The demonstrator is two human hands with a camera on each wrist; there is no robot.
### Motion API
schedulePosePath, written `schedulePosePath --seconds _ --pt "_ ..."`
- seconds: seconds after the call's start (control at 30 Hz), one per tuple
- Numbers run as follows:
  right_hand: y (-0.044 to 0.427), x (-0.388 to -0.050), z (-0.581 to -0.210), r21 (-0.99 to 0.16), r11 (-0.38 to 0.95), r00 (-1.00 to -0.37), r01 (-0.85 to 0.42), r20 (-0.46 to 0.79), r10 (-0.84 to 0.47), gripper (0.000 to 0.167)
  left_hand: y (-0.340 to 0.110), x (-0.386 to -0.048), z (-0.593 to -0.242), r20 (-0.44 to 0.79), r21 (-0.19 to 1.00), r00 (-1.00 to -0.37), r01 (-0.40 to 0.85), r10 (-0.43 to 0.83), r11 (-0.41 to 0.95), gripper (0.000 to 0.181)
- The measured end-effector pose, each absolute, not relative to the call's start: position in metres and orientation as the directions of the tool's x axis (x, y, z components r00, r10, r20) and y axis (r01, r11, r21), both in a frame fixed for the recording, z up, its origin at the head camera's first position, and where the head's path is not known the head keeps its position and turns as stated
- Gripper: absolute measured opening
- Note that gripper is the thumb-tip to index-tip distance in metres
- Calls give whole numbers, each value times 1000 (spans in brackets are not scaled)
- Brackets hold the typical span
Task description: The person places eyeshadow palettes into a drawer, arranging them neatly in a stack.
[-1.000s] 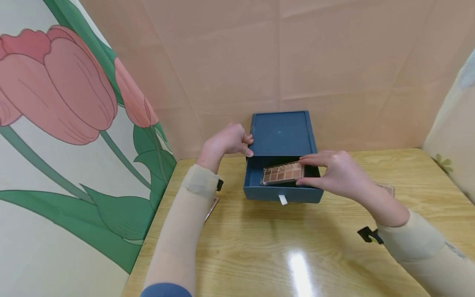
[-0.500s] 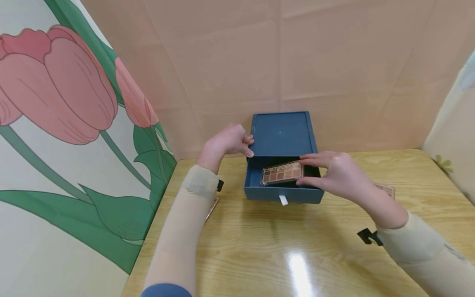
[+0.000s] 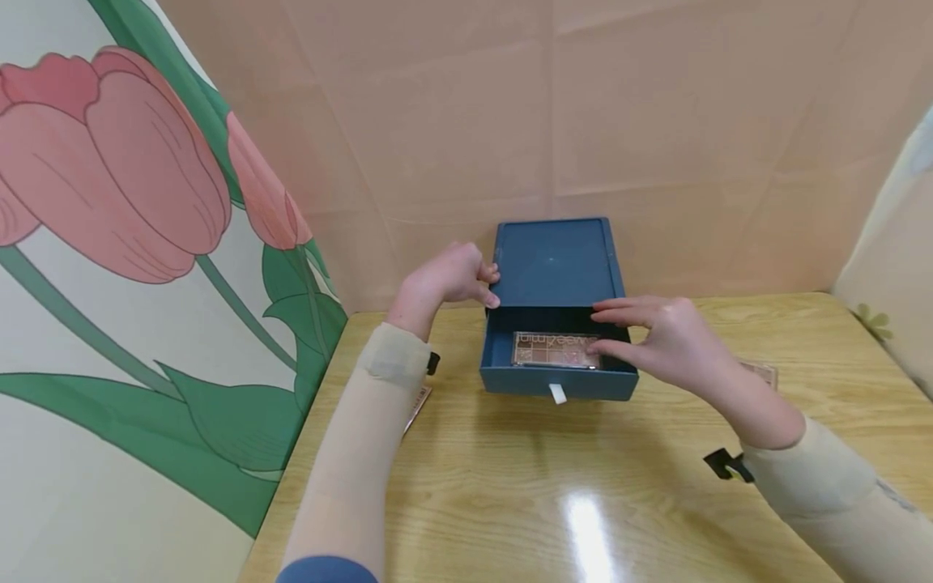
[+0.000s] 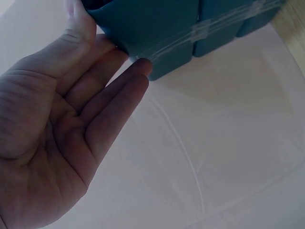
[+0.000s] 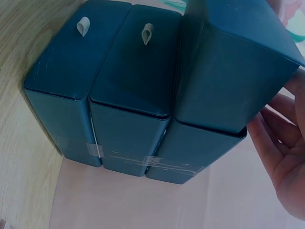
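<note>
A dark blue drawer box (image 3: 554, 263) stands against the back wall, its top drawer (image 3: 510, 379) pulled out. Inside that drawer lies an eyeshadow palette (image 3: 550, 351) with a clear lettered lid and rows of brown-pink pans. My right hand (image 3: 666, 344) hovers at the drawer's right side, thumb and fingers spread apart; the thumb tip overlaps the palette's right end, and whether it touches cannot be told. My left hand (image 3: 452, 274) rests against the box's upper left side; in the left wrist view its fingers (image 4: 112, 112) lie fairly straight along the blue wall.
Another palette (image 3: 764, 373) lies on the wooden table (image 3: 510, 486), partly behind my right wrist. A flat item (image 3: 417, 407) shows beside my left forearm. Two lower drawers with pull loops (image 5: 147, 33) stay closed. A white tab (image 3: 557, 394) hangs from the open drawer.
The palette has gone from tilted between my right thumb and fingers to lying level in the drawer. My right fingers have let go of it. My left hand stays put.
</note>
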State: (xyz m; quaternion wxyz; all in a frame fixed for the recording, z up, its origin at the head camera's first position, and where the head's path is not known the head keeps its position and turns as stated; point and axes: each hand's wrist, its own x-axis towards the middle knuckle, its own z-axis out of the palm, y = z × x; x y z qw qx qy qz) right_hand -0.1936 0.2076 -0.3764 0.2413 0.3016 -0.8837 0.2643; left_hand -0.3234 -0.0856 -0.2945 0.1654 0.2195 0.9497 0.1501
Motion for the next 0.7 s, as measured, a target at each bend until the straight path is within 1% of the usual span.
schedulePosePath --seconds 0.23,0.37,0.53,0.7 --pt "207 -192 -377 -328 669 -695 -667 597 -401 39 -86 -321 -292 -262 358 -845 364 466 860 37" --pt "210 -192 -378 -333 636 -665 -696 631 -399 39 -85 -320 -291 -264 352 -847 361 462 863 39" --pt "216 -193 -383 -307 610 -615 -731 684 -392 44 -85 -319 -290 -262 357 -847 360 462 862 39" --pt "220 -193 -386 -334 585 -604 -739 713 -355 51 -86 -318 -290 -265 373 -848 348 458 860 36"
